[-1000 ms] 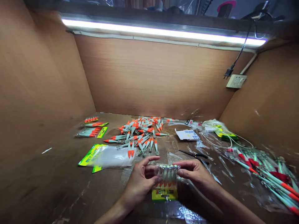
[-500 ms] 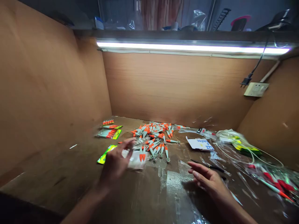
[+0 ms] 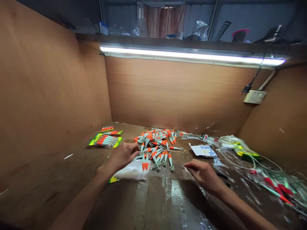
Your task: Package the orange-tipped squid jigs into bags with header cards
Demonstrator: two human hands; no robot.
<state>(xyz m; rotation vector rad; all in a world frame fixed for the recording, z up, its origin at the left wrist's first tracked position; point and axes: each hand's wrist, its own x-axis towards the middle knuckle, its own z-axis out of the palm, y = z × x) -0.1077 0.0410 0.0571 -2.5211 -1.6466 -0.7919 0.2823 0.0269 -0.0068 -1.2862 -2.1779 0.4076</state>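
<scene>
The left hand (image 3: 123, 155) is out at the near-left edge of the pile of lures (image 3: 158, 140), knuckles up, fingers (image 3: 134, 149) curled in against the orange-and-pale-green bodies. It's touching them, yes, but whether it's pinched on one I can't tell, because the fingertips are tucked out of sight. Right under that wrist lies the stack of clear bags (image 3: 133, 171), flat on the table (image 3: 72, 179), with a sliver of yellow-green header card peeking out at its near-left corner. At the stack's far edge a short row of lures (image 3: 159, 158) sits lined up, orange tips toward the person, a couple overlapping the bags. Over to the right hand (image 3: 203, 172): palm down, fingers stretched loosely apart and pointing left, gripping nothing, low over a shiny taped patch of table and well apart from the pile. A black tool (image 3: 224, 176) pokes out just behind it, mostly hidden. Farther back, a white card (image 3: 203, 150) with blue writing lies between the pile and a heap of plastic wrap and white cord (image 3: 240, 148). Down the right side, red-tipped lures (image 3: 275, 188) lie in loose film, blurred. Far left, filled packets (image 3: 105, 140) lie near the wall, with more just behind. A light strip (image 3: 192, 57) glows across the back panel, and a wall socket (image 3: 254, 96) sits below its right end.
</scene>
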